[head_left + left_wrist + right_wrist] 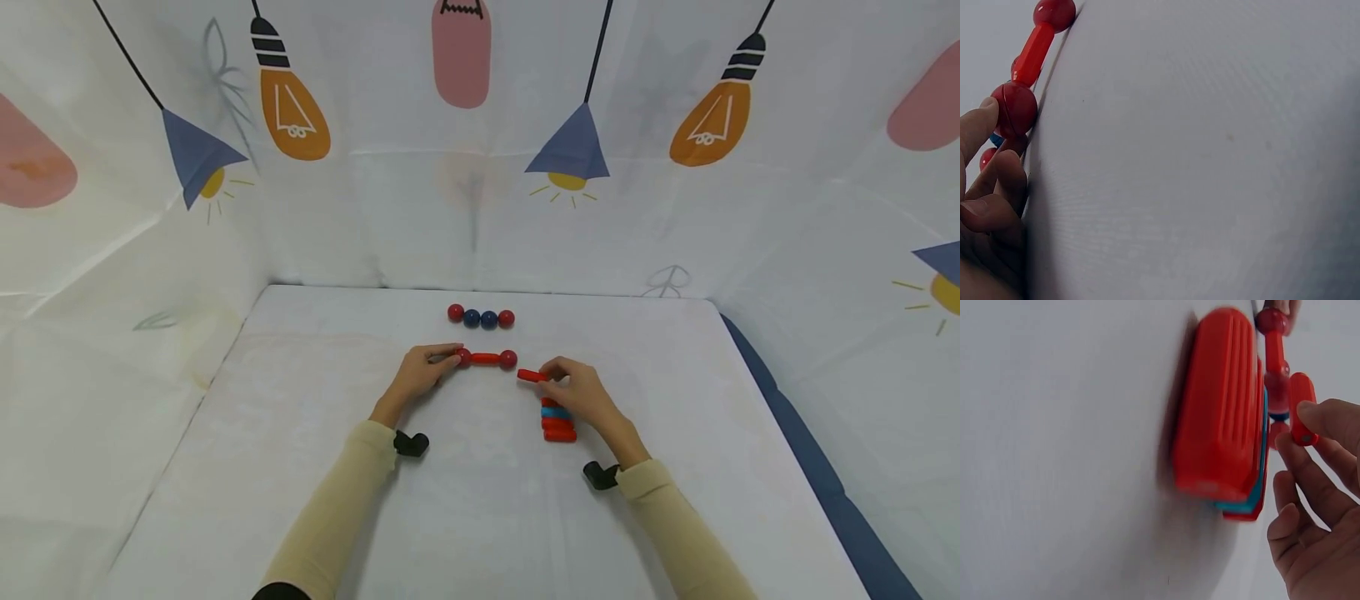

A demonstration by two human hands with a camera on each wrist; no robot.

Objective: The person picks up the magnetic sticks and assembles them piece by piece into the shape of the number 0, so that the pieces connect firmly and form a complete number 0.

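Observation:
My left hand (424, 372) pinches a red ball (1015, 109) between thumb and fingers. That ball joins one end of a red rod (485, 359), and a second red ball (507, 359) sits on the rod's other end. My right hand (583, 392) holds another red rod (1302, 403) between thumb and fingertips. Its free end points left, a short gap from the second ball. Just below the right hand lies a row of ribbed red rods (559, 435), with a light blue rod (556, 412) among them; the fingers partly hide the row's far end.
Behind the joined piece, two red balls and two dark blue balls (489, 320) form a line on the white table (480, 517). A white printed cloth (405, 208) hangs along the table's back. Black wrist mounts (411, 444) stick out from both sleeves.

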